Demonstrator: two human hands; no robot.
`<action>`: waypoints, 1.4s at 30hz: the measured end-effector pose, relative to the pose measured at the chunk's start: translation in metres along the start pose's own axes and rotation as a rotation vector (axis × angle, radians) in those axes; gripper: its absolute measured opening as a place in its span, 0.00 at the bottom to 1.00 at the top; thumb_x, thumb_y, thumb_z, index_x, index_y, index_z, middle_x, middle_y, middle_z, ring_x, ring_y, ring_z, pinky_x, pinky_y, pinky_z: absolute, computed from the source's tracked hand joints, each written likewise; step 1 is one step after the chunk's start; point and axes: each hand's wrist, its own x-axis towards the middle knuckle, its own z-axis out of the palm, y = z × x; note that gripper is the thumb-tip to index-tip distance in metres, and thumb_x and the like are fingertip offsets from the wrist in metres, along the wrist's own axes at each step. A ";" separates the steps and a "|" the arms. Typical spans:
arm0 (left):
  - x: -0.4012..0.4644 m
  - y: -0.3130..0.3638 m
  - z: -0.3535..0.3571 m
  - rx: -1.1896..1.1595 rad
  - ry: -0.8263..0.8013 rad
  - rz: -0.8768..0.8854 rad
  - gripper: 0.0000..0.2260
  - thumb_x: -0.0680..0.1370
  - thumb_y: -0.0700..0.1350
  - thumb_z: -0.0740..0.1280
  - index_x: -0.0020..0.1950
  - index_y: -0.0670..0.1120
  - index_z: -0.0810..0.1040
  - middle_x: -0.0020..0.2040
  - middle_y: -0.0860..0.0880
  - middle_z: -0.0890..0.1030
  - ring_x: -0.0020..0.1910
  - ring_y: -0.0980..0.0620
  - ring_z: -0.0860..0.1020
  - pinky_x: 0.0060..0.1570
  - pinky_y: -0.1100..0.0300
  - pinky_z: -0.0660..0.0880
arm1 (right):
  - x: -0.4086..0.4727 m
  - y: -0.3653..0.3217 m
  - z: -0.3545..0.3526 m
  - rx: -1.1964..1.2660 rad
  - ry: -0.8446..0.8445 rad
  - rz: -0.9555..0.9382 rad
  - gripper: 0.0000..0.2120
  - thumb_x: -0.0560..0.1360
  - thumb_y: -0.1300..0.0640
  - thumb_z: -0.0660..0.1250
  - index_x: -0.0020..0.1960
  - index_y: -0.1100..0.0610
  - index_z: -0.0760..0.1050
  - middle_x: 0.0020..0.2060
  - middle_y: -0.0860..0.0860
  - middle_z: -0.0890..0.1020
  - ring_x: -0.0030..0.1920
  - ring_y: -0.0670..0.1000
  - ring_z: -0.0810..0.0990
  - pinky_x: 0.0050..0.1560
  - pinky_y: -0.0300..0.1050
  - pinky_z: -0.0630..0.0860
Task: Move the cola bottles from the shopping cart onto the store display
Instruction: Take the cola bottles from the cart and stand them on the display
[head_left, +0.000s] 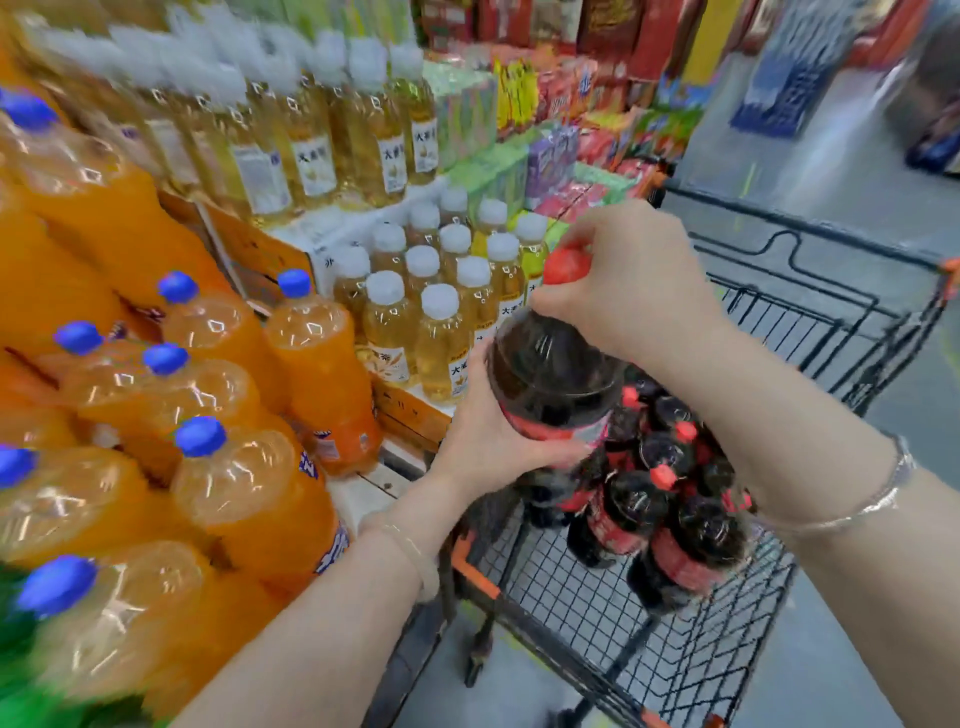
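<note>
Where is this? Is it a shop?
Yes, most likely a supermarket. Rows of orange soda bottles and pale yellow drink bottles are stacked on display, snack packs fill the shelves behind, and a wire shopping cart holds cola bottles.

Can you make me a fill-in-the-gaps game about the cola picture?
1. The right hand grips the cola bottle near its ____ cap.
2. The left hand holds the bottle's ____.
3. The other cola bottles stand in the shopping ____.
4. The orange soda bottles have ____ caps.

Missing words: red; body; cart; blue
</note>
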 end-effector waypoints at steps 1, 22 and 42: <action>-0.003 0.011 -0.006 0.017 0.024 0.029 0.46 0.56 0.44 0.83 0.62 0.63 0.56 0.59 0.70 0.67 0.61 0.74 0.67 0.57 0.78 0.65 | 0.000 -0.011 -0.012 -0.005 0.010 -0.026 0.12 0.67 0.57 0.69 0.46 0.64 0.79 0.35 0.56 0.74 0.40 0.56 0.72 0.37 0.44 0.67; -0.232 0.163 -0.128 0.267 0.795 0.153 0.45 0.50 0.59 0.79 0.61 0.59 0.60 0.61 0.58 0.73 0.62 0.59 0.73 0.65 0.57 0.69 | -0.120 -0.228 -0.114 0.337 -0.149 -0.710 0.13 0.68 0.54 0.71 0.45 0.64 0.80 0.29 0.54 0.72 0.30 0.52 0.68 0.34 0.45 0.69; -0.612 0.187 -0.289 0.576 1.299 -0.082 0.44 0.53 0.56 0.81 0.61 0.66 0.59 0.62 0.66 0.70 0.64 0.65 0.70 0.66 0.59 0.69 | -0.389 -0.504 -0.065 0.543 -0.456 -1.123 0.07 0.68 0.55 0.70 0.36 0.59 0.76 0.25 0.50 0.69 0.26 0.45 0.65 0.27 0.38 0.64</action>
